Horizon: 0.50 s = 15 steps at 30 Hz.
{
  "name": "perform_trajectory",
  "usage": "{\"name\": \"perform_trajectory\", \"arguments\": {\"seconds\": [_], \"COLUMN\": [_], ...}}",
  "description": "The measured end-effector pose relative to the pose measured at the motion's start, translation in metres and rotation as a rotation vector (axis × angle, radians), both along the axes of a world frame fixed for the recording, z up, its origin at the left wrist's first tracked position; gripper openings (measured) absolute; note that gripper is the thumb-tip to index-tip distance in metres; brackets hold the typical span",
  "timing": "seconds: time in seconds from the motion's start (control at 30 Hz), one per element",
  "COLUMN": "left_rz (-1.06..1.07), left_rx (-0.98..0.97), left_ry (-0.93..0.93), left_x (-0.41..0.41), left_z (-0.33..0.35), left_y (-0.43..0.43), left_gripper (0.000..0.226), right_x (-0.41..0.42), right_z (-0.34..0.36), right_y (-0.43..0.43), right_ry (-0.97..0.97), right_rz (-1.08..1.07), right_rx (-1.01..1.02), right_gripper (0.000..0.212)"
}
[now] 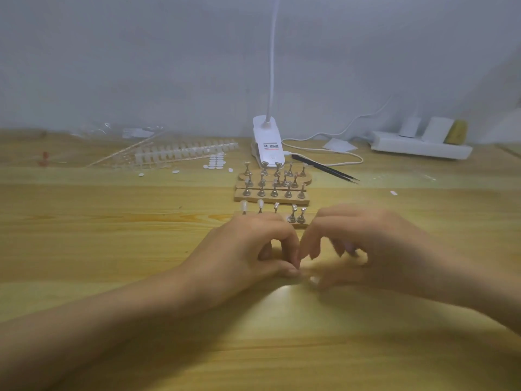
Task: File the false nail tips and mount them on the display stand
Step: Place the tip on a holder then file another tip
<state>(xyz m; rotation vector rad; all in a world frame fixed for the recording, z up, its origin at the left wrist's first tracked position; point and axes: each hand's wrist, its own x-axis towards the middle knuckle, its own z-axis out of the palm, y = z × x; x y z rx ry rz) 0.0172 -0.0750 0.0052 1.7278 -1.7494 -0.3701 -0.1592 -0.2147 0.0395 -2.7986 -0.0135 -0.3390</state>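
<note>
My left hand (pixel 253 249) rests on the wooden table (pixel 112 249), thumb and forefinger pinched together on something tiny and pale, seemingly a false nail tip (pixel 298 270). My right hand (pixel 375 244) meets it fingertip to fingertip and is blurred by motion, so what it holds is unclear. Just behind my hands stands the nearest display stand (pixel 300 224), a wooden base with metal pegs, partly hidden by my fingers. Two of its left pegs carry mounted nail tips (pixel 244 206); the other visible pegs are bare.
Three more peg stands (pixel 270 196) sit farther back with bare pegs. Behind them are a white clip lamp (pixel 267 145) with its cable, black tweezers (pixel 324 167), strips of nail tips (pixel 183 150), loose white tips (pixel 217 160), and a white power strip (pixel 420 148) at the back right.
</note>
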Motion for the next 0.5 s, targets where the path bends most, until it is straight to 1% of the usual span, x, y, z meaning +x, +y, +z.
{"name": "perform_trajectory", "arguments": {"seconds": [0.07,0.13,0.17,0.23,0.3,0.37,0.43,0.5], "left_rz": [-0.036,-0.078,-0.093,-0.106,-0.104,-0.097,-0.112,-0.138], "left_rx": [0.028,0.047,0.046,0.026,-0.008,-0.032,-0.026,0.003], "left_ry": [0.102,0.259,0.332,0.404,0.431,0.445,0.454,0.475], "left_x": [0.002,0.003,0.003,0.003,0.004,0.007,0.01,0.013], "left_z": [0.001,0.004,0.006,0.009,0.013,0.02,0.028,0.036], "left_y": [0.001,0.001,0.002,0.002,0.002,0.002,0.002,0.002], "left_gripper": [0.013,0.011,0.012,0.014,0.029,0.041,0.049,0.059], "right_x": [0.0,0.0,0.0,0.001,0.003,0.005,0.006,0.009], "right_z": [-0.007,-0.011,-0.012,-0.011,-0.007,-0.001,0.007,0.014], "right_y": [0.01,0.015,0.017,0.02,0.021,0.022,0.021,0.022], "right_ry": [-0.062,-0.127,-0.162,-0.225,-0.259,-0.269,-0.266,-0.266], "right_rz": [0.016,0.037,0.038,0.011,-0.027,-0.034,-0.014,0.003], "right_rx": [-0.093,-0.168,-0.181,-0.159,-0.105,0.025,0.178,0.232], "right_gripper": [0.036,0.038,0.033,0.02,0.017,0.018,0.016,0.012]}}
